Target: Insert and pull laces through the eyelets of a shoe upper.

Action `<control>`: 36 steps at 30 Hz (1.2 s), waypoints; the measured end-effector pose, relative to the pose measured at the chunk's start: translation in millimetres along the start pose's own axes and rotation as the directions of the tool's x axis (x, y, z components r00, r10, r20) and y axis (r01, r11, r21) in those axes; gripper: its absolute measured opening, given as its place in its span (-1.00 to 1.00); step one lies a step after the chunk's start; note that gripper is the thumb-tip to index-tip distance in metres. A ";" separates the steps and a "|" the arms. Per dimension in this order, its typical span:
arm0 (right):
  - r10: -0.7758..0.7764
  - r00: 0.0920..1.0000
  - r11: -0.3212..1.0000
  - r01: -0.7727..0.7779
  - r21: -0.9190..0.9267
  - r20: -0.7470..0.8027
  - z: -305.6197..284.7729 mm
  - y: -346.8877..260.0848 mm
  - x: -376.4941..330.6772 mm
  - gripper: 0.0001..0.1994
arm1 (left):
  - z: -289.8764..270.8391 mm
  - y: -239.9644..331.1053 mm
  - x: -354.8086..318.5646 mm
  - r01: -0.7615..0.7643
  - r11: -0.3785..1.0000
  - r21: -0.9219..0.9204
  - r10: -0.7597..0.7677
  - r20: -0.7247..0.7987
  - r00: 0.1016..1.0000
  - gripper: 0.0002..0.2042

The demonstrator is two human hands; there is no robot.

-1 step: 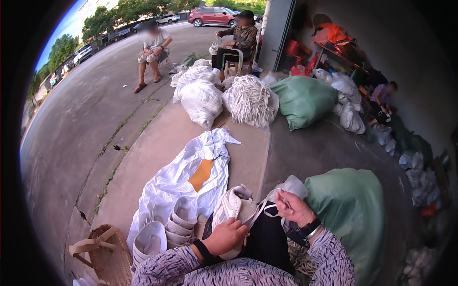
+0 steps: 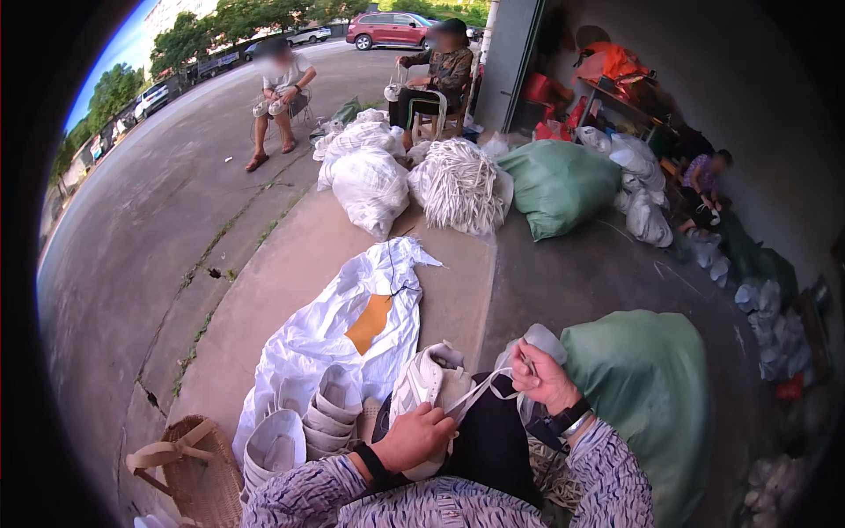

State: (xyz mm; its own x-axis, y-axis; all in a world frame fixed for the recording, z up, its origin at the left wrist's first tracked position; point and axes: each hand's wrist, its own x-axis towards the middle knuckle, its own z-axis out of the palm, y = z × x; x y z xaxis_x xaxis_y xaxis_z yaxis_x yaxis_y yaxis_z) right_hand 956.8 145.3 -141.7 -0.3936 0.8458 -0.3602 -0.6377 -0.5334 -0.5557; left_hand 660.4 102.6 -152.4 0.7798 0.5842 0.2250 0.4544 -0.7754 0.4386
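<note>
I read no shift between the two views; left hand point(image 2: 421, 437) grips the white shoe point(image 2: 429, 380) at the same spot; right hand point(image 2: 543, 378) pinches the lace point(image 2: 480, 393) exactly as before.

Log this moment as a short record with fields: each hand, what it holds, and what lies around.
left hand: steadies a white shoe on the lap
right hand: pulls a white lace up from the shoe
beside the lap: stacked white shoes, white sack, woven basket, green sack
background: two seated people, more sacks
</note>
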 end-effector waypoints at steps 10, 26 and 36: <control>-0.414 0.906 0.795 0.406 -0.451 0.085 80.6 -64.7 40.9 -0.67 | 16.2 -0.1 -10.2 0.186 0.980 -0.069 -0.195 -0.169 0.966 -0.70; -0.083 0.973 0.384 0.230 -0.894 0.215 162.3 -87.6 -14.1 -0.73 | 8.0 -6.6 -34.5 0.392 0.845 -0.364 -0.439 -0.052 0.897 -0.56; -0.237 0.831 -0.148 0.481 -0.864 0.503 195.3 -74.0 -100.6 -0.93 | -24.0 -21.6 37.8 0.095 0.957 -0.274 -0.089 0.035 0.995 -0.91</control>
State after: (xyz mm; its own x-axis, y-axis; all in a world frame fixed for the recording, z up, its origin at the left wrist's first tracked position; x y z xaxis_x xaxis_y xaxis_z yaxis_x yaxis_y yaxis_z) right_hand 914.2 101.8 82.0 -0.5089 0.8348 0.2099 0.4770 0.4764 -0.7386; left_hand 669.7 147.1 -132.5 0.7509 0.6420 0.1548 0.3907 -0.6208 0.6797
